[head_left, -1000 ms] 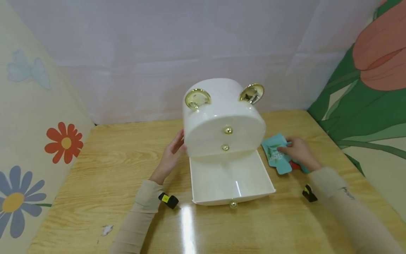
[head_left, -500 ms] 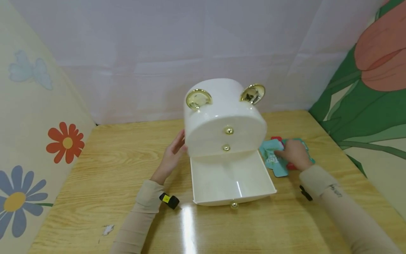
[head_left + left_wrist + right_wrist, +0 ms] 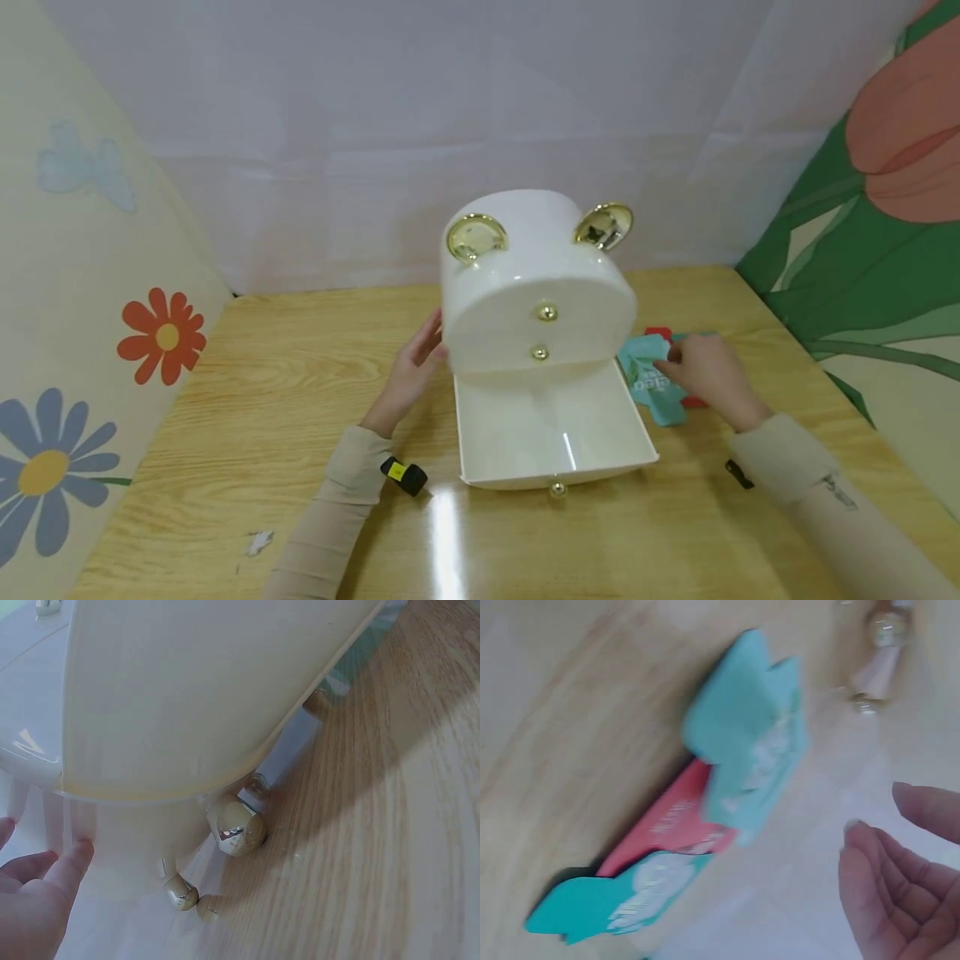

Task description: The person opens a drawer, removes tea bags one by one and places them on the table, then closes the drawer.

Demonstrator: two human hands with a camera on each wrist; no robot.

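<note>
A white drawer box [image 3: 517,246] with gold ears and gold knobs stands on the table, its bottom drawer [image 3: 551,417] pulled out. Against the box's left side rest the fingers of my left hand [image 3: 410,372]; the left wrist view also shows this hand [image 3: 37,904] touching the white wall. Several flat, die-cut packets lie to the right of the box: a light blue one [image 3: 742,735], a red one [image 3: 664,817] and a teal one [image 3: 622,896], overlapping. Just above them is my right hand [image 3: 708,375], thumb and fingers apart, holding nothing in the right wrist view.
The wooden table [image 3: 300,358] carries a torn white patch [image 3: 259,542] at front left. A black strap with a yellow label [image 3: 403,476] is by the left cuff. Painted panels flank the table, with a pale cloth [image 3: 360,167] behind.
My right hand shifted the packets, and they now lie more spread, with red showing behind the light blue one. It then drew slightly off them. My left hand stays on the box.
</note>
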